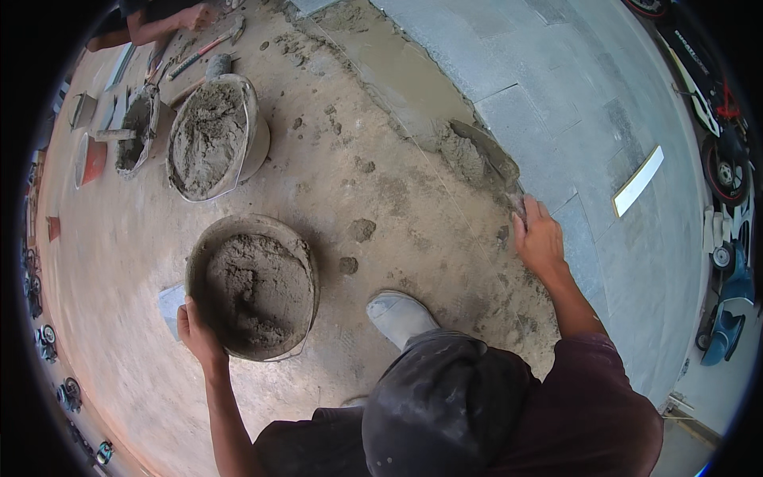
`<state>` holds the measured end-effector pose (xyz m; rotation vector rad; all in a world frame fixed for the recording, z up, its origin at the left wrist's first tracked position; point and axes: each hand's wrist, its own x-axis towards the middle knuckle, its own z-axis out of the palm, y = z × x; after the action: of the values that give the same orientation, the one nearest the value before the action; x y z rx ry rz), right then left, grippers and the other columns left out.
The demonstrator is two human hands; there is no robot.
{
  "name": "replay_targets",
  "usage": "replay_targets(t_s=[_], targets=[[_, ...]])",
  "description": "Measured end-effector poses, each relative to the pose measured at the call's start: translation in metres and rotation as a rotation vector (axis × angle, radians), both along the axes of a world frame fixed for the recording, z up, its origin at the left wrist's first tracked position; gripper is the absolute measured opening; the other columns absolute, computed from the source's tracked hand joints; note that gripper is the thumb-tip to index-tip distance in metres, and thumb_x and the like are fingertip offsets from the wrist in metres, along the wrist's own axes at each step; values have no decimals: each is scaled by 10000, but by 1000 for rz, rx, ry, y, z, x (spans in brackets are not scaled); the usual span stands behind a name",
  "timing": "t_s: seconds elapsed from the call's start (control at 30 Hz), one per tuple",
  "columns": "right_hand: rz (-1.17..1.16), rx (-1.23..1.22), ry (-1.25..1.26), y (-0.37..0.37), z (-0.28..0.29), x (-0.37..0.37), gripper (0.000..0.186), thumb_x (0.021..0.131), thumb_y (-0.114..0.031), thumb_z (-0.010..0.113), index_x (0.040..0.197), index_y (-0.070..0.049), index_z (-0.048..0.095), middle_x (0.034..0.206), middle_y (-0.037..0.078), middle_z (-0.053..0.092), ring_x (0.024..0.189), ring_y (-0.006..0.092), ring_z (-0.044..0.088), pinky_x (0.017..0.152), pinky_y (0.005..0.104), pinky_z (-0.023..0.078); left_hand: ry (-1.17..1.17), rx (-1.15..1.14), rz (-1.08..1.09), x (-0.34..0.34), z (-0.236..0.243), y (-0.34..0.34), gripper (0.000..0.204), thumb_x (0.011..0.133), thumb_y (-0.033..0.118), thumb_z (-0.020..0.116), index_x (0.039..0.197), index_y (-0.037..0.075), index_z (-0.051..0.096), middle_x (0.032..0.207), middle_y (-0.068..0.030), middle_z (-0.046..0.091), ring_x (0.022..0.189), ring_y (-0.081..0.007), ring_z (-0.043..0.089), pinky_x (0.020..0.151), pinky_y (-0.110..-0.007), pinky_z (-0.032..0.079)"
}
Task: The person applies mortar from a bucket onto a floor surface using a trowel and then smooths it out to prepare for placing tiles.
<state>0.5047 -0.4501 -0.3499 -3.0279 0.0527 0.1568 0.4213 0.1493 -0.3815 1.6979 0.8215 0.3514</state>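
Observation:
My left hand grips the near left rim of a round bucket with a wire handle. Grey wet mortar partly fills the bucket. On the right, my right hand is closed around the handle of a trowel. Its blade lies low at the end of the mortar strip, with a mound of mortar against its left side. The wet mortar bed runs from there toward the top, beside grey paving tiles.
A second mortar-filled bucket, a dirty container and a red bucket stand at upper left. Nearby lie a mallet and a red-handled hammer. Another person's hand shows there. A white strip lies on the tiles; motorbikes stand at far right.

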Motion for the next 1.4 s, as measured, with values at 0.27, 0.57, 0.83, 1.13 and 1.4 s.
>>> replay_targets(t_s=[0.27,0.57,0.83,1.13,1.4], targets=[[127,-286,98,-31,35,-3,415,973,-187,627,1364,-62,570,1078,186,645,897,422,684,786,515,563,-14,-17,41,3,-5,-2,377,1108,327,545,815,90,554,771,61,525,713,-41,412,632,-240,365],[227,-374,24,1,85,22,378,971,-164,615,1336,-69,617,1033,155,652,848,379,688,743,493,565,-13,9,38,-1,-3,3,387,1103,331,560,799,92,537,768,70,502,717,-36,387,636,-236,351],[263,-526,95,14,111,45,345,963,-118,556,1295,-70,635,1026,137,660,853,360,696,721,478,569,19,82,22,0,0,-2,411,1102,353,558,784,94,529,741,70,487,699,-36,378,616,-235,349],[379,-624,69,21,97,68,404,917,-72,576,1319,-84,617,1009,121,656,868,329,699,707,449,575,8,91,2,5,0,-6,421,1101,359,563,773,98,523,737,73,474,695,-37,359,607,-236,331],[398,-578,102,-1,83,55,367,920,-73,582,1281,-96,647,985,123,651,826,343,697,705,462,571,-9,40,21,4,-7,2,415,1103,351,561,778,95,526,742,74,478,702,-35,361,616,-230,336]])
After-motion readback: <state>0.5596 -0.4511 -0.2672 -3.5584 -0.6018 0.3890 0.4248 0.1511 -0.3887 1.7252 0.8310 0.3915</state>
